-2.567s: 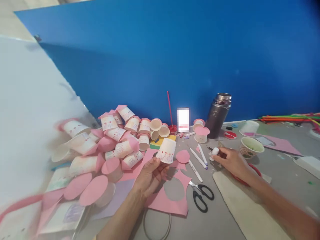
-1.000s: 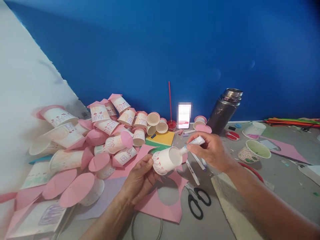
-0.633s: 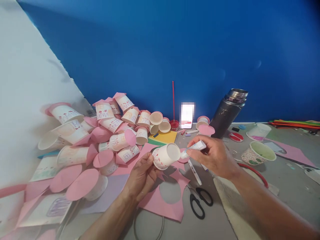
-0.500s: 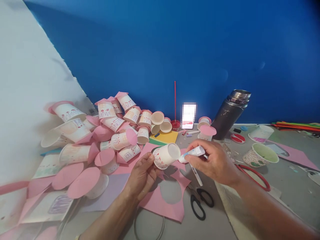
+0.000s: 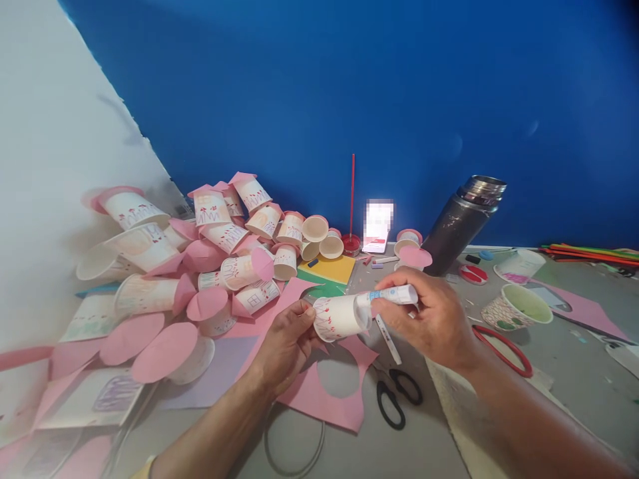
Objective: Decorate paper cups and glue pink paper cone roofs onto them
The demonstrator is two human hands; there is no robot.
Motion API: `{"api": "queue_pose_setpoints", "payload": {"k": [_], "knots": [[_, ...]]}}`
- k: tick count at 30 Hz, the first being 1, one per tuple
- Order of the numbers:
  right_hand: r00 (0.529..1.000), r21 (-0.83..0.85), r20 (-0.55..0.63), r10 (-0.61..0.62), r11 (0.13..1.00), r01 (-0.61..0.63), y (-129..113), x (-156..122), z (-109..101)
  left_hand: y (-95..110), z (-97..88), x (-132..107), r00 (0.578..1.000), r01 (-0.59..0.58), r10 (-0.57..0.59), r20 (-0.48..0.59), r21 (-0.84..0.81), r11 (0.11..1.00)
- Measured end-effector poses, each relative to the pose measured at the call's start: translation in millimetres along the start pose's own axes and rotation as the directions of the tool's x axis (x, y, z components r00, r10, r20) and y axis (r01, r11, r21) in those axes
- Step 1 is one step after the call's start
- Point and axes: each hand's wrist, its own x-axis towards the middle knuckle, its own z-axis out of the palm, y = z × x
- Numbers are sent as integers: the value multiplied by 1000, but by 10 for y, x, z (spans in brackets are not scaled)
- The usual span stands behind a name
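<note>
My left hand (image 5: 287, 342) grips a small white paper cup (image 5: 339, 317) with red drawings, held on its side with the open rim facing right. My right hand (image 5: 432, 319) pinches a white glue tube (image 5: 397, 295) with blue print, its nozzle touching the cup's rim. Both hands hover above a pink paper sheet (image 5: 324, 392) with a round hole cut out of it.
A heap of decorated cups with pink paper circles (image 5: 210, 259) fills the left. Black scissors (image 5: 397, 396), markers (image 5: 388, 339), a dark metal flask (image 5: 462, 223), a green-lined cup (image 5: 516, 307), a red ring (image 5: 502, 340) and a phone (image 5: 378, 224) lie around. A blue wall stands behind.
My right hand picked up the glue tube from the table and brought it to the cup. My left hand turned the cup onto its side, rim facing the tube.
</note>
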Motion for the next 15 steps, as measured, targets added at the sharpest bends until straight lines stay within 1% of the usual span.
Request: {"api": "queue_pose_setpoints", "payload": {"k": [2,4,7,9,11,15], "knots": [[997,22,-7,71,997,-71,11,8,-4,-2,-3,-4,1000,5,-5,17,19,1000],[994,39,7,113,993,-114,16,16,-6,-5,-1,-9,1000,3,-4,25,42,999],[992,41,63,109,993,-112,10,17,-12,-14,9,-13,1000,-7,8,-3,79,997],[992,28,106,66,997,-70,1,11,-15,-21,14,-10,1000,-1,3,-23,95,995],[990,18,140,-9,1000,6,-4,2,-15,-26,10,-6,999,21,-19,-34,82,996],[962,22,195,-190,982,190,7,-10,-5,-22,-21,5,995,92,-92,-37,-21,996]]}}
